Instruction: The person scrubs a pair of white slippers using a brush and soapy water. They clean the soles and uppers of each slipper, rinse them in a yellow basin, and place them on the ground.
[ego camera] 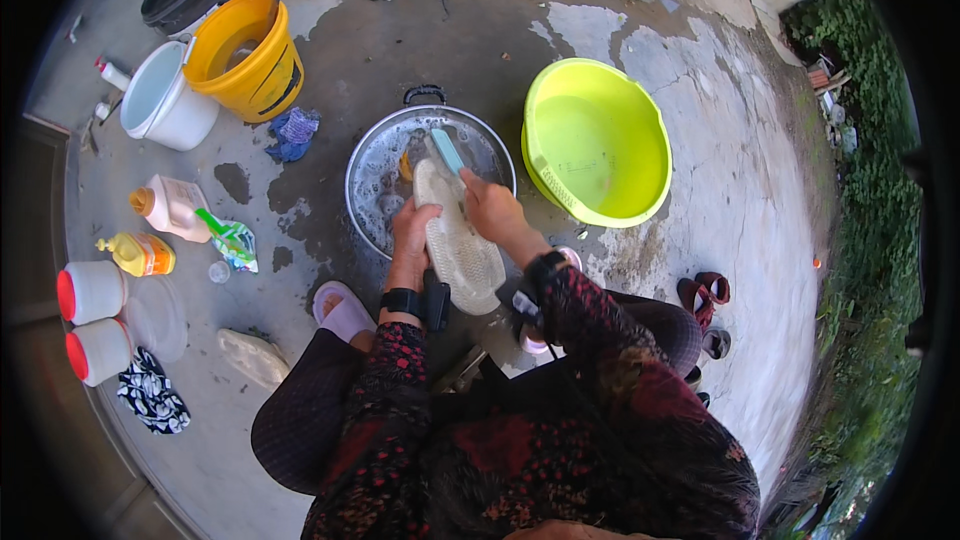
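My left hand (411, 234) grips the left edge of a cream-coloured slipper (459, 247), its textured sole facing up. In my right hand (495, 211) is a light-blue brush (448, 151), held by one end over the slipper's upper part; its bristles are hidden. The slipper's far end reaches over a round metal basin (358, 199) of sudsy water. Something yellow-orange (406, 165) shows beside the slipper in the basin, too covered to identify. A similar cream slipper (253, 358) lies on the concrete to my left.
A lime-green plastic tub (600, 157) stands right of the basin. A yellow bucket (247, 67) and a white bucket (169, 101) are back left, near a crumpled blue cloth (292, 135). Bottles (176, 208) and red-lidded tubs (97, 292) lie left. Dark-red shoes (703, 300) sit right.
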